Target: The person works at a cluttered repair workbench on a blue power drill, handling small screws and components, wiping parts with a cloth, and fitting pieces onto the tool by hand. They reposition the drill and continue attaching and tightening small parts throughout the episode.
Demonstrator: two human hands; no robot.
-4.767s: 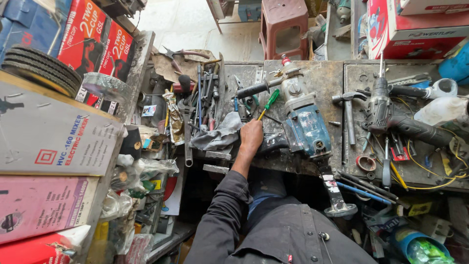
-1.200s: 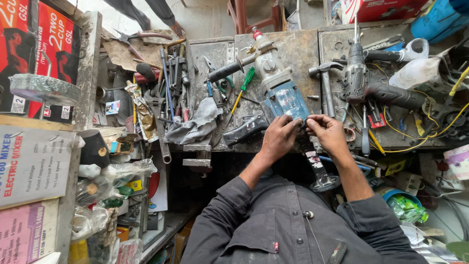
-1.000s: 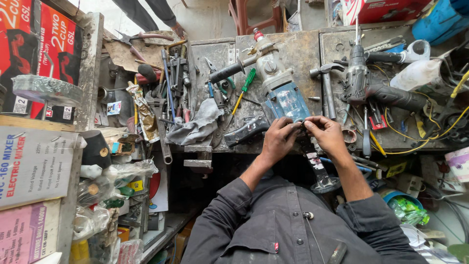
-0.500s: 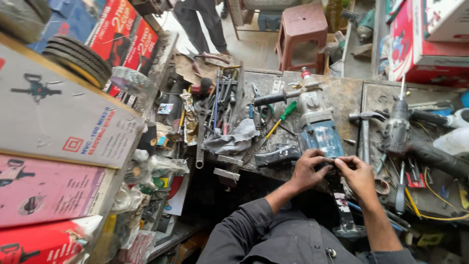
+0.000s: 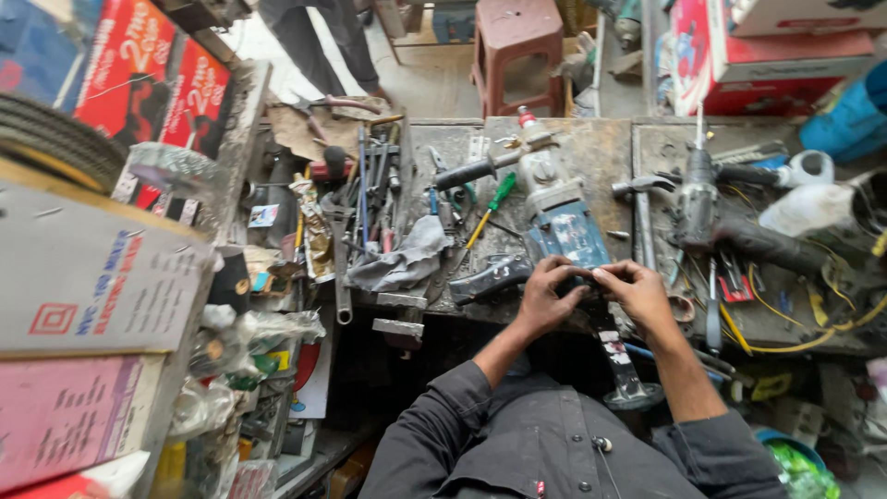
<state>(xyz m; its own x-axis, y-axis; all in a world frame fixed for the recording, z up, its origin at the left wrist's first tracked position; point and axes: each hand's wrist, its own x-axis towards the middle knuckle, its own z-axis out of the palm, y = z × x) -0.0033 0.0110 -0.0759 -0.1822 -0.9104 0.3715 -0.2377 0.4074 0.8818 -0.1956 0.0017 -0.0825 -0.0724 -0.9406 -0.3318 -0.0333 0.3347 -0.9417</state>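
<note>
A blue and grey power drill [image 5: 557, 214] lies on the grimy metal workbench [image 5: 610, 152], its black side handle pointing left. My left hand [image 5: 547, 296] and my right hand [image 5: 632, 292] meet at the near end of the drill, fingertips pinched together on a small part there. What sits between the fingers is too small to make out. A green-handled screwdriver [image 5: 493, 203] lies just left of the drill, and a grey rag [image 5: 405, 261] lies further left.
Wrenches and loose tools [image 5: 365, 199] crowd the bench's left side. A second dark drill [image 5: 707, 208] with yellow wires [image 5: 785, 323] lies at the right. Cardboard boxes [image 5: 88, 277] stack at the left. A red stool [image 5: 517, 42] and another person's legs [image 5: 319, 42] stand beyond the bench.
My right hand has joined my left hand at the drill's near end. The view has tilted and shifted, bringing the boxes at the left back into frame.
</note>
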